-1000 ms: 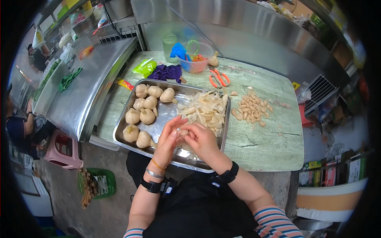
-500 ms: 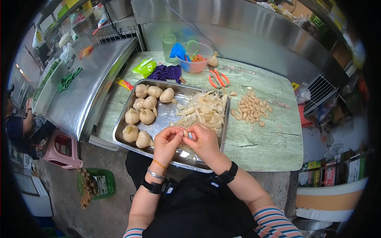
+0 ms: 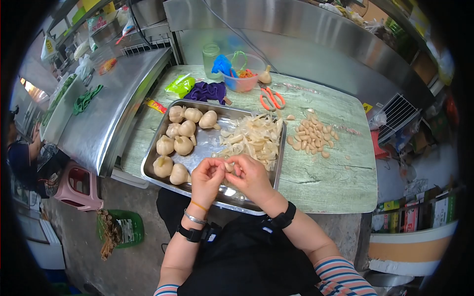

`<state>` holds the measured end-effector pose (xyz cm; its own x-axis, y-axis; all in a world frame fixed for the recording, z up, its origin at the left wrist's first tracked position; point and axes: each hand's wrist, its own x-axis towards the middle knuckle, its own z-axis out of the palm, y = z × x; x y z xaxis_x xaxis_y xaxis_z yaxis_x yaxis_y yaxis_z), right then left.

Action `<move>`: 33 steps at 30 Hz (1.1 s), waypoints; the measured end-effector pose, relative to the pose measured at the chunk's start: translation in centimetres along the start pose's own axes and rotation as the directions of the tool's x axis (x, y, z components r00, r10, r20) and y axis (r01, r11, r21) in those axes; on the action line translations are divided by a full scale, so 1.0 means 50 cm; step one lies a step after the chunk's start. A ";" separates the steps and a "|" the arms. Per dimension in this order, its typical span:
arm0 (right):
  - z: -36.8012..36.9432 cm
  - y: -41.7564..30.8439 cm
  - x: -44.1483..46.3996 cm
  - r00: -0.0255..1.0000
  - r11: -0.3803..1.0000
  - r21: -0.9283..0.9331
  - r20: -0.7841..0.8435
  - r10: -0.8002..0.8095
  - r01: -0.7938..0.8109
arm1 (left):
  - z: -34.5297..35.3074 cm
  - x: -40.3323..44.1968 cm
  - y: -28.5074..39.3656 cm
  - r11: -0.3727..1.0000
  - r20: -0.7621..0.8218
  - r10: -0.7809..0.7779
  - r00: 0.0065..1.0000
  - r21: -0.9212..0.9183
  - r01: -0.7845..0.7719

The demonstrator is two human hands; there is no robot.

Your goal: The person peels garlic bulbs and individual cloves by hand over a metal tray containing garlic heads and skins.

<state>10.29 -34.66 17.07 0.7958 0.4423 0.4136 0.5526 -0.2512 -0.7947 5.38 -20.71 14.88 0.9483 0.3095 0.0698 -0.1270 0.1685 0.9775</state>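
Over the near side of a metal tray (image 3: 213, 104), my left hand (image 3: 207, 176) and my right hand (image 3: 249, 175) meet with fingertips pinched on one garlic clove (image 3: 229, 167). Both hands are closed, and the fingers partly cover the clove. Whole garlic bulbs (image 3: 183, 145) lie along the tray's left side. A heap of garlic skins (image 3: 253, 139) fills its right part, just beyond my right hand. To the right of the tray, a pile of peeled garlic cloves (image 3: 312, 134) rests on the green tabletop (image 3: 331, 182).
Orange-handled scissors (image 3: 272, 98), a plastic bowl (image 3: 247, 79), a glass jar (image 3: 211, 60) and a purple cloth (image 3: 205, 91) stand or lie behind the tray. A steel counter (image 3: 116, 106) is at left, with a pink stool (image 3: 79, 185) below it. Another person (image 3: 27, 158) is at far left.
My fingertips have shifted slightly around the clove, which sits a little further left and shows less between them. The tray, bulbs and piles look the same.
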 end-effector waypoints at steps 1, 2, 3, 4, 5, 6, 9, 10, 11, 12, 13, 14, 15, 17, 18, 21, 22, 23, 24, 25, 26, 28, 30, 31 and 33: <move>-0.002 0.002 0.000 1.000 1.000 0.000 0.001 0.000 0.000 | -0.001 0.001 -0.001 1.000 -0.004 0.002 1.000 0.010 -0.002; -0.004 0.005 0.000 0.998 0.995 0.092 0.045 0.040 -0.044 | -0.001 0.001 0.001 1.000 -0.005 0.002 1.000 0.009 -0.002; -0.004 0.008 0.001 0.993 0.979 0.182 0.094 0.075 -0.092 | -0.001 0.002 0.008 0.997 0.011 -0.056 0.998 -0.044 0.057; 0.002 0.017 0.002 0.993 0.979 0.183 0.095 0.074 -0.091 | -0.001 0.003 0.012 0.989 0.032 -0.113 0.993 -0.095 0.116; 0.010 0.031 0.002 0.986 0.926 0.348 0.119 0.113 -0.148 | 0.000 0.004 0.011 0.989 0.031 -0.112 0.993 -0.095 0.115; 0.013 0.034 0.005 0.978 0.841 0.501 0.150 0.146 -0.203 | 0.002 0.004 0.008 0.992 0.024 -0.084 0.996 -0.091 0.086; -0.017 0.040 0.012 0.828 0.469 0.683 0.471 0.303 -0.560 | 0.006 0.004 0.008 0.995 0.015 -0.056 0.998 -0.077 0.057; -0.021 0.042 0.013 0.828 0.469 0.682 0.472 0.304 -0.561 | 0.007 0.003 0.009 0.996 0.010 -0.054 0.999 -0.066 0.054; -0.023 0.043 0.015 0.799 0.371 0.708 0.521 0.299 -0.601 | 0.007 0.003 0.007 0.996 0.009 -0.054 0.998 -0.067 0.054; -0.025 0.043 0.016 0.770 0.268 0.724 0.570 0.287 -0.636 | 0.008 0.002 0.003 0.999 0.014 -0.022 1.000 -0.029 0.022; -0.027 0.041 0.018 0.769 0.267 0.723 0.571 0.287 -0.637 | 0.008 0.001 0.001 1.000 0.020 0.009 1.000 0.008 -0.010; -0.030 0.035 0.019 0.758 0.332 0.681 0.575 0.308 -0.652 | 0.008 -0.001 0.001 1.000 0.018 0.009 1.000 0.009 -0.009; -0.031 0.031 0.019 0.746 0.393 0.634 0.578 0.330 -0.665 | 0.008 -0.003 0.000 0.987 0.066 0.029 0.997 0.156 -0.039; -0.026 0.026 0.018 0.737 0.391 0.625 0.553 0.388 -0.675 | 0.012 -0.006 0.006 0.953 0.121 0.046 0.992 0.292 -0.080; -0.025 0.025 0.018 0.726 0.390 0.617 0.526 0.443 -0.684 | 0.012 -0.004 0.005 0.953 0.122 0.044 0.992 0.293 -0.078; -0.034 0.049 0.021 0.769 0.229 0.758 0.500 0.397 -0.611 | 0.003 0.001 0.010 0.996 -0.133 -0.007 0.991 -0.091 -0.006; -0.030 0.057 0.020 0.768 0.227 0.758 0.501 0.400 -0.612 | -0.001 0.006 0.012 0.996 -0.133 -0.009 0.991 -0.091 -0.003; -0.025 0.064 0.020 0.821 0.291 0.803 0.375 0.430 -0.519 | -0.005 0.011 0.013 0.988 -0.225 0.067 0.972 -0.117 -0.095; -0.022 0.068 0.019 0.859 0.357 0.833 0.244 0.449 -0.423 | -0.010 0.014 0.013 0.973 -0.317 0.139 0.938 -0.134 -0.189; -0.023 0.066 0.018 0.863 0.376 0.833 0.215 0.458 -0.407 | -0.018 0.012 0.010 0.982 -0.284 0.162 0.945 -0.049 -0.183; -0.019 0.074 0.014 0.862 0.373 0.832 0.218 0.458 -0.409 | -0.025 0.012 0.008 0.982 -0.287 0.161 0.944 -0.047 -0.182; -0.010 0.087 0.012 0.892 0.463 0.796 0.201 0.405 -0.390 | -0.035 0.011 0.012 0.940 -0.226 0.306 0.925 0.223 -0.257; -0.012 0.086 0.014 0.884 0.480 0.776 0.206 0.419 -0.409 | -0.047 0.002 0.041 0.828 -0.071 0.354 0.933 0.487 -0.277; -0.014 0.083 0.015 0.876 0.499 0.753 0.211 0.434 -0.429 | -0.047 -0.004 0.057 0.644 0.091 0.350 0.932 0.700 -0.310; -0.001 0.104 0.012 0.889 0.523 0.750 0.190 0.416 -0.404 | -0.039 -0.022 0.075 0.546 0.215 0.246 0.945 0.775 -0.318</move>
<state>13.63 -35.76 13.21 0.8907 0.4521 -0.0470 -0.2188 0.3360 -0.9161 3.32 -18.60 18.08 0.9274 0.1333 0.3494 -0.1455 -0.7321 0.6654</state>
